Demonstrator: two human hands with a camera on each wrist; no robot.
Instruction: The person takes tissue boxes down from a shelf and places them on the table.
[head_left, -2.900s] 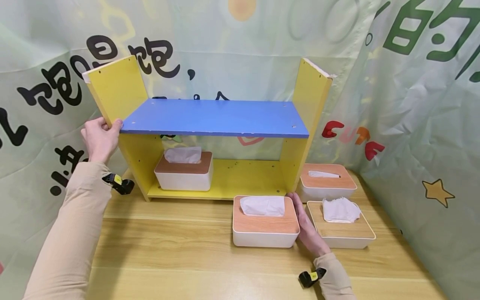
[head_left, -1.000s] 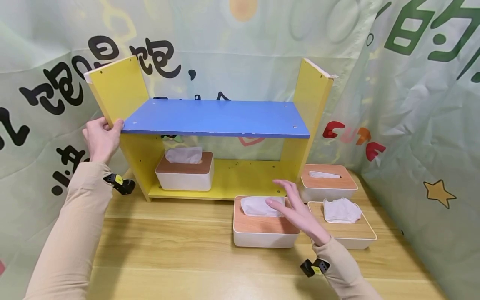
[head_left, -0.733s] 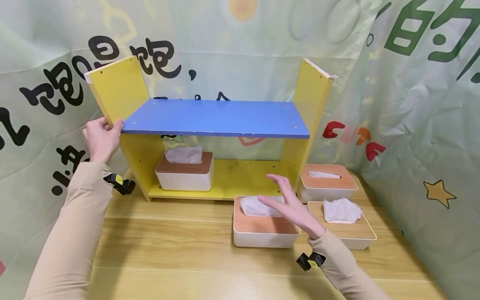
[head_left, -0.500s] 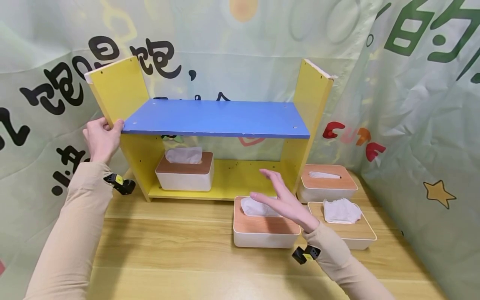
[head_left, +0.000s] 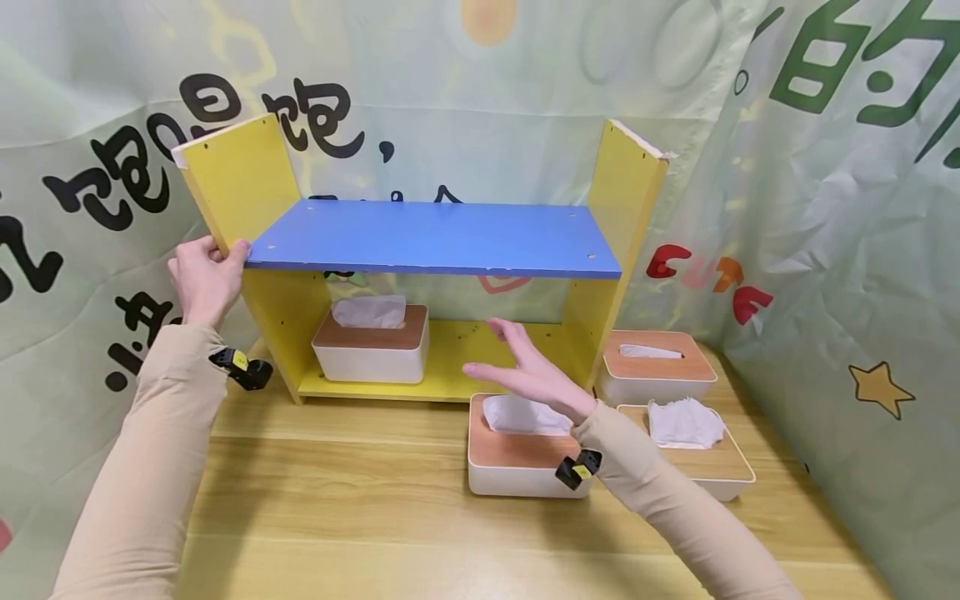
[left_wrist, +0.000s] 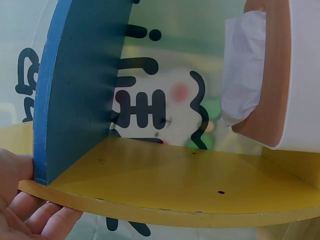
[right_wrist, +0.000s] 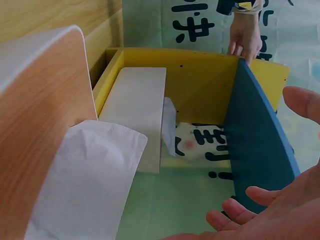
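Note:
My left hand grips the front edge of the left yellow side panel of a small shelf unit, thumb at the corner of its blue board. In the left wrist view the fingers wrap the panel's edge. My right hand hovers with spread fingers before the lower compartment, holding nothing. Just below it a white tissue box with a wooden lid stands on the table, in front of the unit. Inside the lower compartment, at the left, sits another tissue box.
Two more tissue boxes stand right of the unit: one farther back, one nearer, partly behind my right sleeve. The wooden table meets a printed cloth backdrop at the back and sides.
My right hand has left the right side of the front tissue box, risen above it and moved leftward with fingers spread. My left hand keeps its grip; the boxes have stayed put.

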